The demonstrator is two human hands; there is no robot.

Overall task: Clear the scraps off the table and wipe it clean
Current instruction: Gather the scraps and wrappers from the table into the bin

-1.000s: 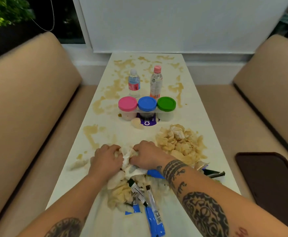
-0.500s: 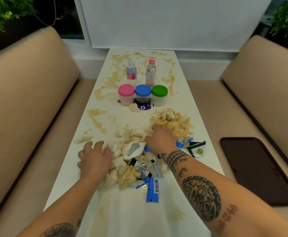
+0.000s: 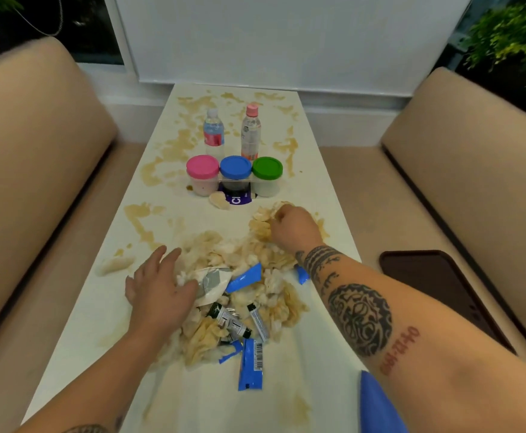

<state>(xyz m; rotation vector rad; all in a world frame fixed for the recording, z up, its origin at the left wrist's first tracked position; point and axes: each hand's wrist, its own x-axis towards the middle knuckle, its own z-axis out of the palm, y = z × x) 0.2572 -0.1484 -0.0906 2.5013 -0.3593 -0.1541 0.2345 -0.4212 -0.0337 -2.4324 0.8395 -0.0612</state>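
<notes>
Bare forearms, no sleeves; right forearm black tribal tattoos, red date lettering.

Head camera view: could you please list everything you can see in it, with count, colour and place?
table: one, white with brown smears, centre
bottles: two, clear, one white cap and one pink cap, far middle of table
jars: three, pink, blue and green lids, in a row before the bottles
scrap pile: one, crumpled beige tissues with blue and silver wrappers, near middle of table
loose tissue: one, whitish, left table edge
benches: two, tan, either side of table
tray: one, dark brown, on right bench
left hand: fingers spread, resting on pile's left side
right hand: curled round tissues at pile's far right
</notes>
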